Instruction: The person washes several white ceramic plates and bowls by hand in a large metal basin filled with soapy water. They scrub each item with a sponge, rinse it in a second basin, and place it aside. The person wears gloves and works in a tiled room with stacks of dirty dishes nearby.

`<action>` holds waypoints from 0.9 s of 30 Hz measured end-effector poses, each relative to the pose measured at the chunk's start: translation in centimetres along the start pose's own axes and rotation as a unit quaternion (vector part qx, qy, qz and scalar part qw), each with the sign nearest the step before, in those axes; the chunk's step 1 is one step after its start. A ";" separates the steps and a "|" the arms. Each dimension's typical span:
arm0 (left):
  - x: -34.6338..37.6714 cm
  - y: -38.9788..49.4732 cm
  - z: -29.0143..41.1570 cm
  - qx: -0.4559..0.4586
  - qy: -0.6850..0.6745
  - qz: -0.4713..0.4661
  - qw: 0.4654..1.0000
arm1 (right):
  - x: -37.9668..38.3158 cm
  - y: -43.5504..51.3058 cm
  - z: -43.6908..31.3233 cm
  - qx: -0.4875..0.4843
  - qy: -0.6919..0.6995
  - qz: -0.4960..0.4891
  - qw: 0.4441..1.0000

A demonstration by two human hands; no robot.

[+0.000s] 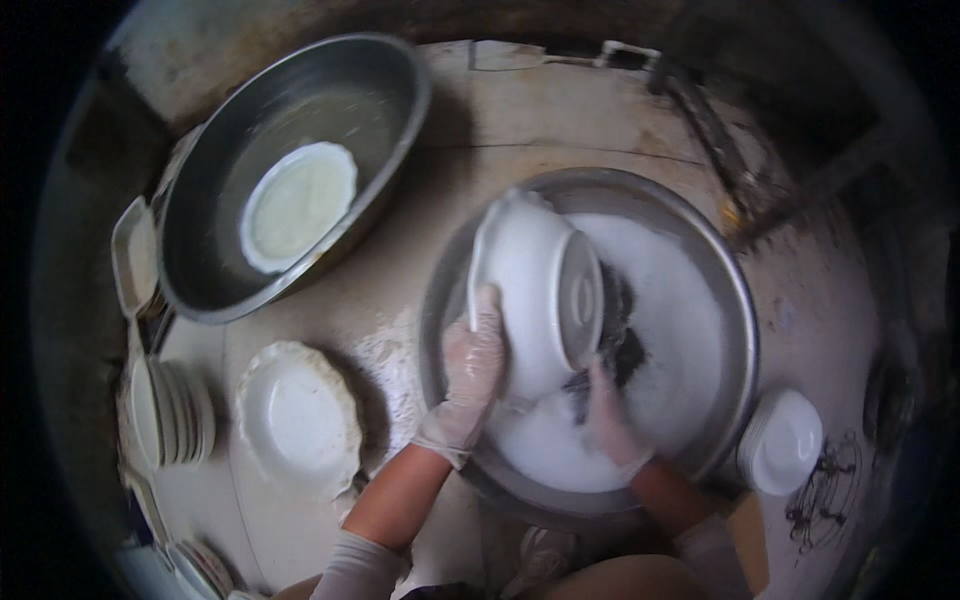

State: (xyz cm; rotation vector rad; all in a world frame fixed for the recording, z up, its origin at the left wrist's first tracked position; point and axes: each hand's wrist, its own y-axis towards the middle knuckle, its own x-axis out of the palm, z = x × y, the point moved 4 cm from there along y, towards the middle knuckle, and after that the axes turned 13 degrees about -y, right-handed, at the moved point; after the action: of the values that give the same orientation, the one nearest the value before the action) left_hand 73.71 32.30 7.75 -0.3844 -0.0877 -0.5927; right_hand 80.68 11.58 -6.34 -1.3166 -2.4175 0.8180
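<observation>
A large white ceramic bowl with a scalloped rim (521, 292) is tilted on its side over a metal basin (739, 300) of foamy water. My left hand (472, 356), in a translucent glove, grips the bowl's rim, with the thumb on its outer wall. Beside the bowl's foot is my right hand (611, 416), gloved too and blurred; its fingers are partly hidden, and whether they hold something cannot be told. A dark scrubbing pad or mesh (626, 352) shows in the foam just beyond these fingers.
A second metal basin (187, 255) at upper left holds a white scalloped dish (300, 206) in water. Another scalloped bowl (300, 412) stands on the tiled floor, near stacked plates (172, 412). Small white bowls (787, 442) and a wire rack (829, 495) lie at right.
</observation>
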 end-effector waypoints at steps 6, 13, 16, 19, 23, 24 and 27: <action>3.7 -1.8 3.0 0.034 0.010 -0.095 0.995 | 6.7 -10.5 -7.8 -0.188 -0.180 0.183 0.948; 4.8 0.3 2.6 -0.019 0.084 -0.178 0.980 | 6.4 -10.6 -20.0 -0.440 -0.605 0.274 0.604; 2.1 1.5 2.5 -0.029 -0.018 -0.136 0.990 | 7.3 -6.1 -23.6 -0.503 -0.565 0.229 0.613; 1.3 2.3 0.8 0.041 0.031 -0.197 0.979 | 4.4 0.1 -26.8 -0.348 -0.515 0.169 0.765; 2.8 0.5 2.6 -0.059 -0.041 -0.140 0.987 | -1.1 12.0 -23.0 -0.181 -0.422 0.133 0.879; 1.9 0.7 2.4 -0.062 -0.049 -0.135 0.988 | -1.3 12.4 -20.9 -0.162 -0.429 0.110 0.882; 1.3 1.1 2.1 -0.058 -0.098 -0.127 0.985 | -4.3 14.8 -10.9 -0.095 -0.366 0.047 0.925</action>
State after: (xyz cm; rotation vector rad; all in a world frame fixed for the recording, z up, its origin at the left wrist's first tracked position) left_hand 75.47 33.25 9.54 -0.5481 -0.2946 -0.8136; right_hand 98.40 18.14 -6.24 -1.3730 -3.0785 1.3201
